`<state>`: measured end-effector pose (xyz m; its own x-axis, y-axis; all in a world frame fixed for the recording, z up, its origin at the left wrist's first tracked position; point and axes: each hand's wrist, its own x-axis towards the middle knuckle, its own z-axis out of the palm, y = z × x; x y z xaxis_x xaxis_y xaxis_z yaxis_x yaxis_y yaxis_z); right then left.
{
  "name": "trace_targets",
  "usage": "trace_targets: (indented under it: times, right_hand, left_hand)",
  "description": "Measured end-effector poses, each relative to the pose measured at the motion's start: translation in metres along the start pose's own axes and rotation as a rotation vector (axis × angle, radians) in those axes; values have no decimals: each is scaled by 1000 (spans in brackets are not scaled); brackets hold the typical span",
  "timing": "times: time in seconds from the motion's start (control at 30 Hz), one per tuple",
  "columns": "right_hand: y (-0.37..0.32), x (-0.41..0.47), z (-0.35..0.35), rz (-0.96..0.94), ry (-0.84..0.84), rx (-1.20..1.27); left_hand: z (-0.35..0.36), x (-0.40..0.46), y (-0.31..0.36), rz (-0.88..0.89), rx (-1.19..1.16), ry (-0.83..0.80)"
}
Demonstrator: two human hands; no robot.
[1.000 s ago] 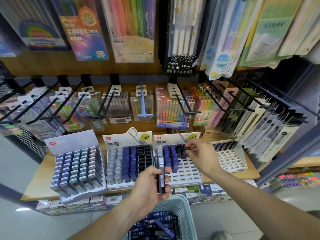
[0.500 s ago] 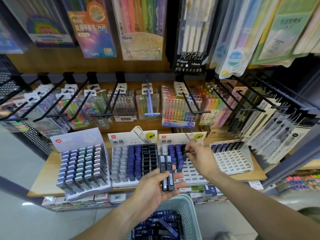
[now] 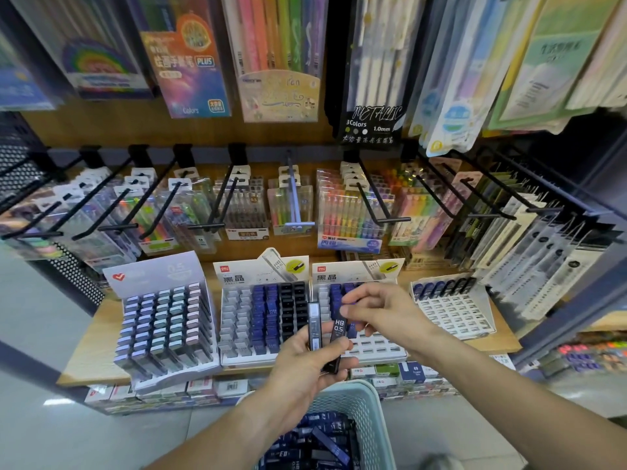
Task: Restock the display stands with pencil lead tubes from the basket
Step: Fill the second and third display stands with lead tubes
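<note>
A wooden shelf (image 3: 101,337) is carrying four display stands (image 3: 263,320) under hanging pen packs. Just in front of the stands, the left hand (image 3: 307,362) is gripping two lead tubes (image 3: 314,325); the right hand (image 3: 383,312) is pinching the HB tube's (image 3: 337,340) top. The basket (image 3: 366,412) is sitting below them, holding more tubes.

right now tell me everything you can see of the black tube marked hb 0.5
The black tube is a slim, dark, plastic-looking stick printed HB 0.5 in white near its upper end. It is tilted, lower end toward the basket. The left hand holds its lower part beside a grey tube; the right hand pinches its top, in front of the third display stand.
</note>
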<state>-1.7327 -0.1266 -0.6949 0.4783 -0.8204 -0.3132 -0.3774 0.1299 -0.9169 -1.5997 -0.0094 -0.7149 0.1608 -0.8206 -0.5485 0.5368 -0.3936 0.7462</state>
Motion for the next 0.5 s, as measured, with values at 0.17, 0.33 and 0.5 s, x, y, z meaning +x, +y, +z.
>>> trace_targets:
  times: [0.17,0.33,0.5]
  right_hand:
    - [-4,-4,-13,-12,19,114]
    - [-5,10,-50,-199,463,11]
    - [28,26,-47,-326,459,-542]
  left_hand:
    - [5,0,-4,9,74,8]
    - [2,3,-3,-70,-89,40]
    - [2,4,-2,-65,-120,37]
